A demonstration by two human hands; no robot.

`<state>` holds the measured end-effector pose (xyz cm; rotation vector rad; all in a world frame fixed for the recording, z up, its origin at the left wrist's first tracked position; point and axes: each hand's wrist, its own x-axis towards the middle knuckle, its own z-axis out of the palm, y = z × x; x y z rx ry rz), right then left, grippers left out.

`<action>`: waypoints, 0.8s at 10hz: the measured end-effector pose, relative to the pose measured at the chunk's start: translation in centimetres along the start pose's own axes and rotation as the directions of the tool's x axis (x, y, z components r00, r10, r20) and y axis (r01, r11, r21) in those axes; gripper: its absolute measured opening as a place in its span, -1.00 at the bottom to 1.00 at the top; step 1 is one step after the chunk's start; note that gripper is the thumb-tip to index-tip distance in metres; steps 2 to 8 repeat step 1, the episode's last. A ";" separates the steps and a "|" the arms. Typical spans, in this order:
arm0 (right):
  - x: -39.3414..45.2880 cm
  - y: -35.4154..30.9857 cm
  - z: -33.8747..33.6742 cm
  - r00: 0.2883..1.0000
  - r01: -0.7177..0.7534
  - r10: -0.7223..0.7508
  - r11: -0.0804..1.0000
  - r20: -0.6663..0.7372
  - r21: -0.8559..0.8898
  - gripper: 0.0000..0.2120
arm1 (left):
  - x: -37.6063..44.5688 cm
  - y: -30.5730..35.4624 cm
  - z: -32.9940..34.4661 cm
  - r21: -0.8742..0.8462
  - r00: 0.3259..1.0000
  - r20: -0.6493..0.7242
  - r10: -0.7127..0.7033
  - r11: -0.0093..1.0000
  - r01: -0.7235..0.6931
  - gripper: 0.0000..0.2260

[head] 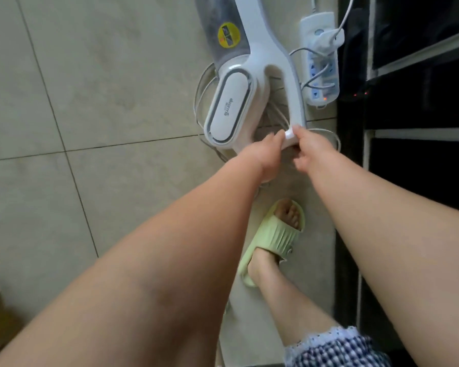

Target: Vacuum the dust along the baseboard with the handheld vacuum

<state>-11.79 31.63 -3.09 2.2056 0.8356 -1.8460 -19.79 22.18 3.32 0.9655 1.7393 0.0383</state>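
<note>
Head view, looking straight down at a tiled floor [96,102]. The handheld vacuum [239,83], white with a grey dust bin, stands over the tiles near the dark cabinet front [408,102] on the right. I see both hands meeting at the bottom end of its looped handle. Left hand [263,157] has fingers curled in against a small white piece at the handle's foot; right hand [309,152] pinches the same spot from the other side, thumb on top. Both hands are closed onto the vacuum handle, touching each other or very nearly so.

A white power strip [321,62] lies on the floor just beside the handle, with a plug in it and a red light on. White cable [204,88] loops lie under and around the vacuum body. Below the hands, one foot in a pale green slipper [273,237] is planted on the tile near the cabinet. I cannot tell where the baseboard runs.
</note>
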 end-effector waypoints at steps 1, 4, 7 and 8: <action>-3.5 -0.8 -0.1 1.000 -0.020 0.019 0.995 -0.010 -0.096 -0.69 | -2.0 -0.9 -0.4 0.066 0.998 0.056 -0.038 0.997 0.034 -0.31; -3.5 -0.8 -0.1 1.000 -0.020 0.019 0.995 -0.010 -0.096 -0.69 | -2.0 -0.9 -0.4 0.066 0.998 0.056 -0.038 0.997 0.034 -0.31; -3.5 -0.8 -0.1 1.000 -0.020 0.019 0.995 -0.010 -0.096 -0.69 | -2.0 -0.9 -0.4 0.066 0.998 0.056 -0.038 0.997 0.034 -0.31; -3.5 -0.8 -0.1 1.000 -0.020 0.019 0.995 -0.010 -0.096 -0.69 | -2.0 -0.9 -0.4 0.066 0.998 0.056 -0.038 0.997 0.034 -0.31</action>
